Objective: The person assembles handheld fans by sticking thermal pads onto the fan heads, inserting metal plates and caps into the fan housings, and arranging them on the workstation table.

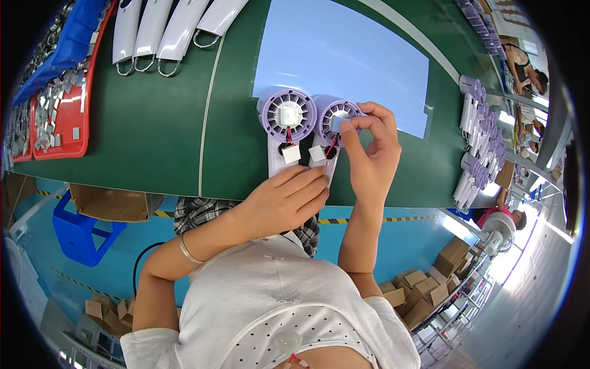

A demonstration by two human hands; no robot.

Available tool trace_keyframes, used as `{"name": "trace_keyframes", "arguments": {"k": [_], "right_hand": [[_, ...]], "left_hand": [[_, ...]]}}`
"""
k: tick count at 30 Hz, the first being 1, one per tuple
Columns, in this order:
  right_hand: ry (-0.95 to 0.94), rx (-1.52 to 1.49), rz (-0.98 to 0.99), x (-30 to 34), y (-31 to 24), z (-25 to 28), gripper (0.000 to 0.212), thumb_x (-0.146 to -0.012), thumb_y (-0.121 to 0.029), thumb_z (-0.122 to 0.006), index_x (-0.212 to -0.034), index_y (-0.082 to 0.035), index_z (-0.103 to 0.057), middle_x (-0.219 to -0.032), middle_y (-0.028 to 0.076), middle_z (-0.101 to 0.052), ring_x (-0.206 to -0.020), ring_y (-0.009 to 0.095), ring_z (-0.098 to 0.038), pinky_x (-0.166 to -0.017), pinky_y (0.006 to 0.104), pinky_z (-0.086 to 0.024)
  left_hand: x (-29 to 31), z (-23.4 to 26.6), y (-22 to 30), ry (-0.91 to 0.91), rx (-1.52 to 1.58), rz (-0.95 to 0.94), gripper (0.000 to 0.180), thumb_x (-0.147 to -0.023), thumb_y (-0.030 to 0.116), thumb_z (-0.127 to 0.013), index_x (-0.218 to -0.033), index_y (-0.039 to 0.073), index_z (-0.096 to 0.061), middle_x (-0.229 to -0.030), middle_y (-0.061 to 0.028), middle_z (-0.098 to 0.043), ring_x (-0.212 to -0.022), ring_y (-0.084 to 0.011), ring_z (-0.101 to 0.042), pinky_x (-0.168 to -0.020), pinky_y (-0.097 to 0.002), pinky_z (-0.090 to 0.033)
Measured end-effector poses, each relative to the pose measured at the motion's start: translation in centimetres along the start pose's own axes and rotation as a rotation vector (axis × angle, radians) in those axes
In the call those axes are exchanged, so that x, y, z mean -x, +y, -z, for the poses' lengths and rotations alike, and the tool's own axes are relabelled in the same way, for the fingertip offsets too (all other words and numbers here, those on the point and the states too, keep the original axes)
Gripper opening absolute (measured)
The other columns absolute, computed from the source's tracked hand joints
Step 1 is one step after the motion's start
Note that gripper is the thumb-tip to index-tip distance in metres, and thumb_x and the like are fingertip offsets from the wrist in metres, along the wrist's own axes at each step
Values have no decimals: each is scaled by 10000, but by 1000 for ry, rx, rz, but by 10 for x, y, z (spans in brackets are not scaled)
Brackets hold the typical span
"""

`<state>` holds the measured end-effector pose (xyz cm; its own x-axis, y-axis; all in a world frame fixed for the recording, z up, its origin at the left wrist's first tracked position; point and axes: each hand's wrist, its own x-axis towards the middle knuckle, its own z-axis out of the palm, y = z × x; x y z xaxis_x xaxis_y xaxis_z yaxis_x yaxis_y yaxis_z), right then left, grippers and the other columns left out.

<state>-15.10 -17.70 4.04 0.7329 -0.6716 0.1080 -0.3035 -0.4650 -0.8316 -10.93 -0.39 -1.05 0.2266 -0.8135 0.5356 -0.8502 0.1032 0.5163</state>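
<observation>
Two handheld fans with round purple heads and white handles lie side by side before me: the left fan (270, 114) and the right fan (319, 126). Red and black wires run from each hub down to its handle, where small white square pieces (291, 154) sit. A silvery square plate covers the left hub. My left hand (289, 200) is closed over the right fan's handle. Thumb and forefinger of my right hand (376, 147) pinch a small square metal plate (337, 125) at the right fan's hub.
A pale blue sheet (344, 55) covers part of the green table (147, 123) beyond the fans. Several white handles with metal loops (178, 31) lie at the far left, beside a red tray (77, 117) of small plates and a blue bin (70, 46). More fans (473, 135) stand at right.
</observation>
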Motion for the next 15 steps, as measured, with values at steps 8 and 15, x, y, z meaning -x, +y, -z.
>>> {"name": "trace_keyframes", "arguments": {"k": [8, 15], "right_hand": [[24, -13, -38, 1, -1, -3, 116, -816, -94, -759, -806, -2, -689, -1092, 82, -624, -955, 204, -617, -852, 337, -475], [33, -31, -17, 0, 2, -2, 125, -814, -96, -760, -802, 4, -684, -1087, 84, -622, -953, 204, -614, -855, 337, -473]], "left_hand": [[2, -1, 0, 1, -5, -1, 273, -801, 112, -666, -1057, 19, -693, -1174, -107, -668, -1182, -252, -620, -980, -386, -496], [0, -1, 0, 9, 0, -4, 268, -803, 112, -666, -1053, 20, -695, -1174, -102, -668, -1181, -250, -621, -976, -385, -498]]}}
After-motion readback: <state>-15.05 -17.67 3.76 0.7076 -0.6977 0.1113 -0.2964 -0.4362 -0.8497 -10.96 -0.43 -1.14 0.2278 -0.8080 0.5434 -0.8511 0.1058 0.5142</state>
